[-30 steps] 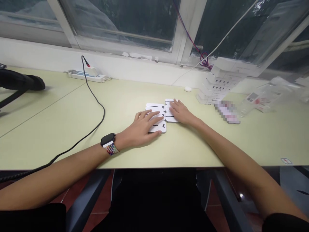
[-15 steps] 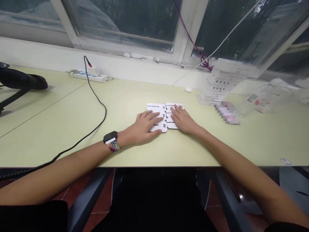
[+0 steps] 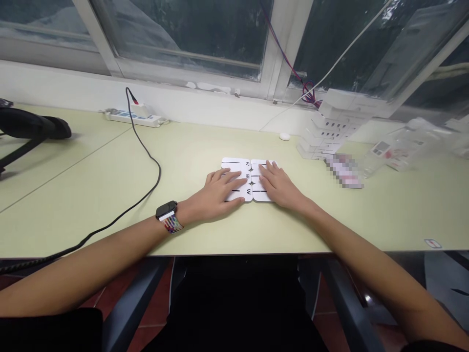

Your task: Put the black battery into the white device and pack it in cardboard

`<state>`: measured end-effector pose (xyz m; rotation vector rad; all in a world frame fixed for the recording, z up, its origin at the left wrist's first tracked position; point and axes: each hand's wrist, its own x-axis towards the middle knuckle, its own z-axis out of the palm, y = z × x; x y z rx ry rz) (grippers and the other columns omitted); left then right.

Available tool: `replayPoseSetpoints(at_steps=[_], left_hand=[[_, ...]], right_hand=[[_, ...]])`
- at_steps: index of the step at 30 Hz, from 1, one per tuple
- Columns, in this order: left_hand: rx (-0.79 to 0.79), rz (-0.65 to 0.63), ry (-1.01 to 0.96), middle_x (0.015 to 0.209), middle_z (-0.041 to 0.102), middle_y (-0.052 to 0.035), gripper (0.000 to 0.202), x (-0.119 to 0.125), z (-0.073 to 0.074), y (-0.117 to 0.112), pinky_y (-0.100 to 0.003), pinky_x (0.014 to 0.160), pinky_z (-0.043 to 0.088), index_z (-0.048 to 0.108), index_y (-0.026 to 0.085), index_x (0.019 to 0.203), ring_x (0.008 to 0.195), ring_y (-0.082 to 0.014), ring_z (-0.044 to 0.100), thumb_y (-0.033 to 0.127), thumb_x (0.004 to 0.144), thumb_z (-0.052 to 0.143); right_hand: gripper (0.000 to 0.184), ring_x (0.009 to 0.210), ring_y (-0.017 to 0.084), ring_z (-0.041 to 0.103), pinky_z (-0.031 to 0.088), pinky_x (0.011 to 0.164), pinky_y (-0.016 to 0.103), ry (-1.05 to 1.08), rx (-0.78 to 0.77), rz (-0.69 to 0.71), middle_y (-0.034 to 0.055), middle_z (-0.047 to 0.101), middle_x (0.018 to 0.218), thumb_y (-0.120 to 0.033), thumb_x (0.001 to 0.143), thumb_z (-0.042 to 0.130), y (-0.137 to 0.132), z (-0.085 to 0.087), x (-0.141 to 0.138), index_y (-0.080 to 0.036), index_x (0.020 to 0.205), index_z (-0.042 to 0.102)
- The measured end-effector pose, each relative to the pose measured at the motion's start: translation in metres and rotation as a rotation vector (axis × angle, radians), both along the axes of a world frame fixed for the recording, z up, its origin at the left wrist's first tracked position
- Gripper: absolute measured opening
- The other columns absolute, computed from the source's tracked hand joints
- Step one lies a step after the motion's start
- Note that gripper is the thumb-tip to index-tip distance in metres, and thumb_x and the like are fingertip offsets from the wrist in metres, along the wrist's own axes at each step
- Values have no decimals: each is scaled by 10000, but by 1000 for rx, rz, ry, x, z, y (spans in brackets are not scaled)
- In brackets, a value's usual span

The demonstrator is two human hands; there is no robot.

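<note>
Left cards [image 3: 236,163]: under my left hand [image 3: 219,193], fingers spread | right cards [image 3: 257,186]: against left cards, under my right hand [image 3: 280,187], fingers slightly parted

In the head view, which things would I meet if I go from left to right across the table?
Black object → power strip → smartwatch → left hand resting on the left column of white pieces → right hand resting on the right column of white pieces → stacked white boxes → clear plastic packaging.
</note>
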<state>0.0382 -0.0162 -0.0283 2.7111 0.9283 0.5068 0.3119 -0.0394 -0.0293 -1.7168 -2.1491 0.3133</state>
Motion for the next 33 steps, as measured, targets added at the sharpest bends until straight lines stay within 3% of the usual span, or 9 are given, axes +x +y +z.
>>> replayPoseSetpoints(at_steps=[4, 6, 8, 11, 17, 23, 25, 29, 33], left_hand=[[34, 1, -38, 1714, 451, -151, 640, 1, 1, -1, -682, 1307, 239, 476, 244, 1634, 1614, -432, 302, 615, 1113, 498], [52, -20, -68, 1691, 470, -160, 594, 2, 2, -2, -671, 1300, 259, 516, 228, 1592, 1599, -424, 324, 581, 1114, 519], [63, -53, -98, 1653, 508, -157, 540, 3, 3, -3, -660, 1286, 287, 561, 228, 1535, 1572, -417, 360, 560, 1110, 537], [71, -89, -127, 1618, 546, -142, 483, 4, 6, -6, -644, 1274, 306, 590, 231, 1482, 1547, -409, 386, 535, 1109, 548], [61, -137, -143, 1602, 591, -95, 390, 4, 12, -9, -632, 1265, 283, 596, 253, 1437, 1568, -403, 365, 458, 1107, 564], [79, -224, -188, 1518, 637, -103, 380, 5, 13, -13, -599, 1265, 291, 563, 258, 1460, 1541, -378, 402, 407, 1111, 548], [77, -255, -208, 1489, 638, -116, 408, 5, 13, -14, -596, 1262, 306, 556, 257, 1465, 1514, -377, 426, 408, 1087, 586], [-3, -338, -226, 1485, 616, -145, 630, 5, 15, -17, -625, 1248, 357, 529, 266, 1512, 1484, -410, 441, 518, 977, 744], [35, -425, -198, 1480, 633, -155, 821, 15, 12, -22, -649, 1257, 354, 524, 264, 1540, 1488, -429, 440, 614, 875, 855]], right_hand=[[410, 1564, 356, 479, 420, 1266, 627, 61, 367, 94, 161, 596, 1606, -433, 1137, 437, -30, 8, 7, -229, 1375, 701], [285, 1422, 343, 605, 534, 1160, 603, 46, 510, 156, 174, 702, 1430, -332, 1122, 491, -50, 6, 11, -231, 1208, 743], [227, 1468, 368, 561, 525, 1170, 637, -28, 544, 205, 183, 679, 1467, -273, 1098, 550, -68, 0, 16, -218, 1227, 729], [336, 1472, 374, 559, 533, 1171, 639, -77, 470, 261, 210, 642, 1514, -225, 1086, 588, -86, -10, 22, -177, 1413, 647], [307, 1082, 294, 714, 637, 891, 478, -61, 501, 417, 155, 754, 1220, -177, 1038, 683, -110, -5, 31, -189, 1345, 677], [294, 821, 240, 728, 614, 725, 373, -178, 757, 581, 137, 799, 989, -97, 1000, 710, -108, 3, 32, -95, 1291, 674], [235, 747, 207, 713, 580, 653, 330, -74, 728, 497, 105, 787, 920, -92, 1031, 658, -102, 2, 29, -106, 1264, 687], [172, 810, 189, 769, 578, 643, 280, 213, 468, 241, 73, 828, 991, -188, 1085, 592, -91, 0, 20, -174, 1158, 748], [178, 756, 177, 753, 558, 636, 283, 272, 262, 207, 30, 834, 933, -217, 1071, 614, -82, -1, 14, -203, 1061, 791]])
